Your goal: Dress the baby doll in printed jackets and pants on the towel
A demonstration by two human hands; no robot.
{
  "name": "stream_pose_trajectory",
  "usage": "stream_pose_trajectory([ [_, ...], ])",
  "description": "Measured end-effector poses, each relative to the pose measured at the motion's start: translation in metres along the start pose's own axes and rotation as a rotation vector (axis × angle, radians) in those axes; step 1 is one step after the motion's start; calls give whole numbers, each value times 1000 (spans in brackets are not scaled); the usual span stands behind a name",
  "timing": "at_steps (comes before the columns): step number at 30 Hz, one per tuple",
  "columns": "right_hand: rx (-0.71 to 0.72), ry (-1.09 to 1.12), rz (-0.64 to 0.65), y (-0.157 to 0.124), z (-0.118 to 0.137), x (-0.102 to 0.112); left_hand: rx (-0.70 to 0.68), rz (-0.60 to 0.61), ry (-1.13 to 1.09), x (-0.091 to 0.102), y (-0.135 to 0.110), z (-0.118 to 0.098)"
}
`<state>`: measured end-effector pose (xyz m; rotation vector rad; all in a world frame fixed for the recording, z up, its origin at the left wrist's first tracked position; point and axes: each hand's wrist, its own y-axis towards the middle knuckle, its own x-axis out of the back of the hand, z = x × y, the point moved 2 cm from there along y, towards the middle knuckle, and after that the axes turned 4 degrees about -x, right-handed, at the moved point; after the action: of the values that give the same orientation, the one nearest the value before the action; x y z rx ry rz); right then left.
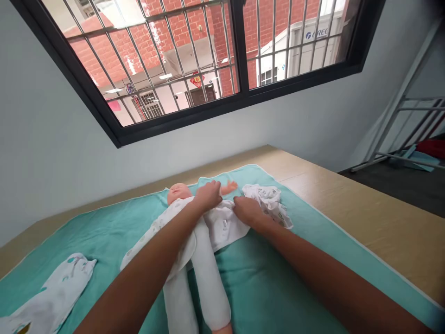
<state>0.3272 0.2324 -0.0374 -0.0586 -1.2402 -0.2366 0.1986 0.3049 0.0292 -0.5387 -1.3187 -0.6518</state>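
Note:
A baby doll lies on its back on a teal mat, head toward the wall and white legs toward me. It wears a white printed top, open on its right-hand side. My left hand is closed round the doll's arm near the shoulder, and the doll's bare hand pokes out beyond it. Pinching the loose cloth of the top beside the doll's chest is my right hand. The garment's bunched sleeve lies just past that hand.
Another white printed garment lies on the mat at lower left. The mat covers a wooden table set against a pale wall under a barred window. A metal rack stands on the dark floor at right.

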Motion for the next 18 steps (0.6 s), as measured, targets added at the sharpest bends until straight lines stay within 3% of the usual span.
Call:
stream_pose_trajectory([
  [3,-23,193,-66,12,-7,1,35,-7,41,17,-15,23],
  [6,-91,742,-87,21,-11,5,12,31,81,23,-33,32],
  [10,-187,1424,12,19,-10,14,-70,57,121,14,-42,24],
  [13,-205,1611,91,14,-8,19,-76,58,151,5,-37,19],
  [18,-290,1665,187,14,-8,23,20,98,213,3,-24,31],
])
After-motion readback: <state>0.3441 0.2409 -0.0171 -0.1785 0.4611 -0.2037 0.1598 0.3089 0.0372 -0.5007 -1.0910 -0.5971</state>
